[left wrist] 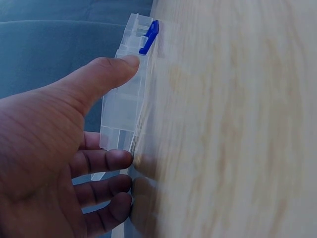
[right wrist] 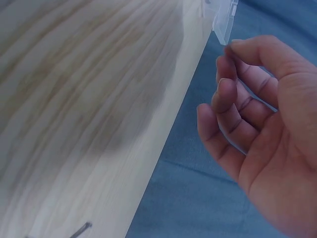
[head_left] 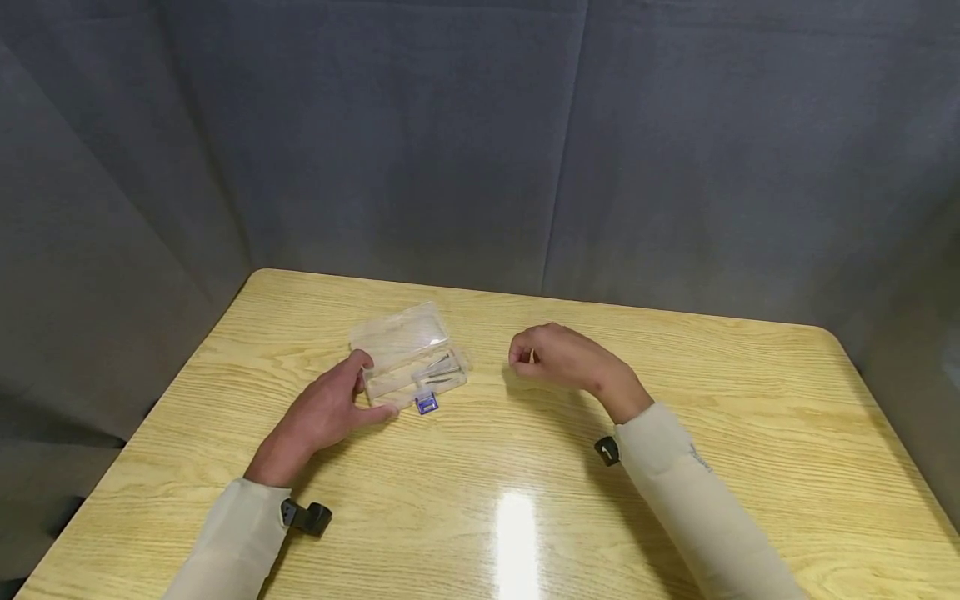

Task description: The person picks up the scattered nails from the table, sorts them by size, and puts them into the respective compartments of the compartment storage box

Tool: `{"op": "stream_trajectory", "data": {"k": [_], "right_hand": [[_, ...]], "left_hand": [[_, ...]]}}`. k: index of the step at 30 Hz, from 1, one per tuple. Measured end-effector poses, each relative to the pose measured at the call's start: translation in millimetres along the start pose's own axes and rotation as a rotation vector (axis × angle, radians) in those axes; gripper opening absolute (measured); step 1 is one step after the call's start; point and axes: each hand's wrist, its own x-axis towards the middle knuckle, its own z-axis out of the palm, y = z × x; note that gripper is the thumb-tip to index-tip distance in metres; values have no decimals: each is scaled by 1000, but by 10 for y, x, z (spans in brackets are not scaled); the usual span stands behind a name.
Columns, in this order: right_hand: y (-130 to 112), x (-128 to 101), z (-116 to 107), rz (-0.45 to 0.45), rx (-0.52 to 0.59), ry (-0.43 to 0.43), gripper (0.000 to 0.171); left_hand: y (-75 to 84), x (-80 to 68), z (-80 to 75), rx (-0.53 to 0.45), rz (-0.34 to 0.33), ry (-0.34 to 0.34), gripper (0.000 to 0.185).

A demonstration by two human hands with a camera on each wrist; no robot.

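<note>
Head view: clear plastic box (head_left: 411,354) sits on the wood surface (head_left: 675,400), toward the back-left, w/ a small blue latch (head_left: 426,405) on its near edge. Thin dark metal pieces show inside; can't tell what they are. Left hand (head_left: 322,412) is at the box's left end, thumb on the near edge, fingers spread along the side, touching it rather than wrapped round. Right hand (head_left: 558,358) hovers near the box's right end, apart from it, fingers loosely curled, nothing held that I can see.

Left wrist view: thumb tip (left wrist: 126,62) presses the box wall (left wrist: 121,106) just below the blue latch (left wrist: 150,35); other fingers (left wrist: 106,161) rest at the lower edge, fairly straight.

Right wrist view: right-hand fingers (right wrist: 225,96) are bent and empty; box corner (right wrist: 225,20) is just past the fingertips. A thin metal piece (right wrist: 81,230) lies loose on the surface.

Risk, as I judge it: light box, held from one end only, could skid or tip if the latch is pushed, spilling the small pieces. No brand, label or writing readable.
</note>
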Motion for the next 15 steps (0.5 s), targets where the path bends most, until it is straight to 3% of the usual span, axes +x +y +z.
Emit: {"op": "stream_trajectory", "data": {"k": [15], "right_hand": [[57, -304, -31, 40, -36, 22, 7]], "left_hand": [[-20, -18, -15, -4, 2, -2, 65]]}}
